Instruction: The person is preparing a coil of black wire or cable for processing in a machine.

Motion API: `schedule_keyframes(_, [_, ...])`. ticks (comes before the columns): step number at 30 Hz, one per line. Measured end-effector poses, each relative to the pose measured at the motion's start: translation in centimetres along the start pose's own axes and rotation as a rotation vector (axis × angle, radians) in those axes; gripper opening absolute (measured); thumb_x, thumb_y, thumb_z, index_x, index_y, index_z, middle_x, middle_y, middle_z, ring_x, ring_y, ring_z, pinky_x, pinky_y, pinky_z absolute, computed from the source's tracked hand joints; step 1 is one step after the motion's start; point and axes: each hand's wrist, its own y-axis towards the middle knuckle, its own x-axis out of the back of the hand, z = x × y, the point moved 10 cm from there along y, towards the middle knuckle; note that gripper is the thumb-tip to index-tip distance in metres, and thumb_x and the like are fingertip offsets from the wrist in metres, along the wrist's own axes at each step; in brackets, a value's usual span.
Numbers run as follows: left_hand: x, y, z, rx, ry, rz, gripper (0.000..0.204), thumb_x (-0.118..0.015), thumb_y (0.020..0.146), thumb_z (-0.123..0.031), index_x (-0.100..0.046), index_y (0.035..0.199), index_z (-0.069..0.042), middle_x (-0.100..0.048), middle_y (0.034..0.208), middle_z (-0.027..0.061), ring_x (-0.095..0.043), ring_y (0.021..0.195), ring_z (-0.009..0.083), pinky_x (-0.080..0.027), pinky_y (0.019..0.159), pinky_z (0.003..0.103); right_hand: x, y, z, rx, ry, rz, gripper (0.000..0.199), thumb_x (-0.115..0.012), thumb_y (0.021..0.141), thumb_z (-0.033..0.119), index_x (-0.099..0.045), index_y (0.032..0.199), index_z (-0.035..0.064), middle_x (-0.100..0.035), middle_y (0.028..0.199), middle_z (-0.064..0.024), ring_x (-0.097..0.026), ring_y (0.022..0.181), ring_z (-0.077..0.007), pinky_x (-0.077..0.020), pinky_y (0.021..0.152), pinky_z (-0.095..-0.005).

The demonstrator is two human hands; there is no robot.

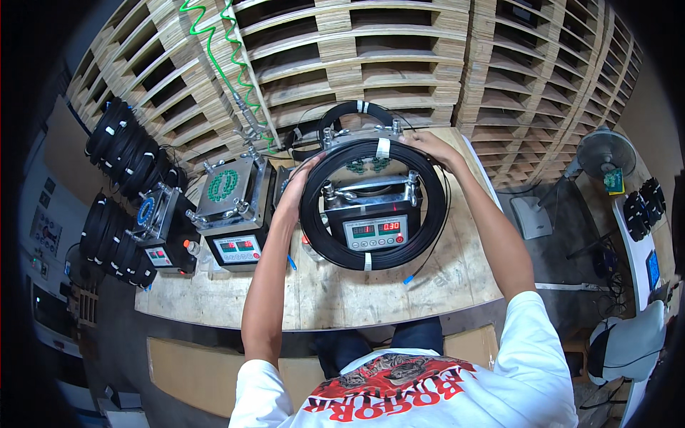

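Observation:
Between my two hands I hold a large coil of black cable (pixel 399 257), upright above the workbench and bound with white ties. My left hand (pixel 300 183) grips its upper left side, and my right hand (pixel 430 147) closes round the upper right. A loose cable end with a blue connector (pixel 408 279) hangs below the coil. Through the ring shows a benchtop machine (pixel 374 230) with a red and green digital display and metal corner clamps; the coil hides part of it. Behind it, another black cable coil (pixel 357 108) lies at the back of the bench.
Two similar machines (pixel 227 196) (pixel 158 225) stand to the left on the wooden bench (pixel 321 303). Black cable coils (pixel 121 150) hang further left. Stacked pallets (pixel 392 50) rise behind, with a green air hose (pixel 214 50). A fan (pixel 606 157) and a chair (pixel 628 342) are at the right.

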Motion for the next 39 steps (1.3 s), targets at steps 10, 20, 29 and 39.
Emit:
schedule_keyframes(10, [1.7,-2.9,-0.7,-0.284,0.488,-0.276,0.06,-0.058,0.098,-0.052,-0.066,0.125,0.001,-0.066,0.126,0.0165,-0.059,0.118,0.0222,-0.041,0.104,0.032,-0.5,-12.5,2.7,0.242,0.194,-0.581,0.055,-0.049,0.104,0.048,-0.065,0.111,-0.0043,-0.067,0.085,-0.0088,-0.061,0.083,-0.0161,-0.0485,0.08,-0.0304])
schedule_keyframes(20, [4.1,-2.7,2.0,-0.379,0.438,-0.378,0.052,-0.055,0.103,-0.042,-0.067,0.118,0.006,-0.072,0.109,0.016,-0.064,0.103,0.0201,-0.046,0.096,0.03,1.2,-9.8,6.0,0.177,-0.006,-0.612,0.042,-0.045,0.107,0.033,-0.054,0.096,-0.0063,-0.051,0.076,-0.0133,-0.046,0.074,-0.018,-0.0433,0.073,-0.0334])
schedule_keyframes(29, [1.8,-6.1,0.3,-0.357,0.319,-0.411,0.064,-0.061,0.101,-0.038,-0.039,0.15,-0.004,-0.065,0.121,0.0118,-0.059,0.109,0.0173,-0.042,0.101,0.029,0.4,-11.4,3.9,0.174,-0.039,-0.654,0.038,-0.052,0.104,0.031,-0.063,0.105,-0.0051,-0.06,0.078,-0.024,-0.059,0.07,-0.0298,-0.0479,0.07,-0.0361])
schedule_keyframes(39, [6.3,-13.0,9.1,-0.278,-0.666,-0.487,0.053,-0.044,0.103,-0.052,-0.054,0.135,-0.01,-0.062,0.107,0.0067,-0.058,0.105,0.0187,-0.044,0.098,0.036,-1.4,-17.5,-3.3,-0.07,0.308,-0.427,0.032,-0.06,0.1,0.016,-0.059,0.129,0.0033,-0.063,0.078,-0.0026,-0.06,0.069,-0.0096,-0.0489,0.059,-0.0244])
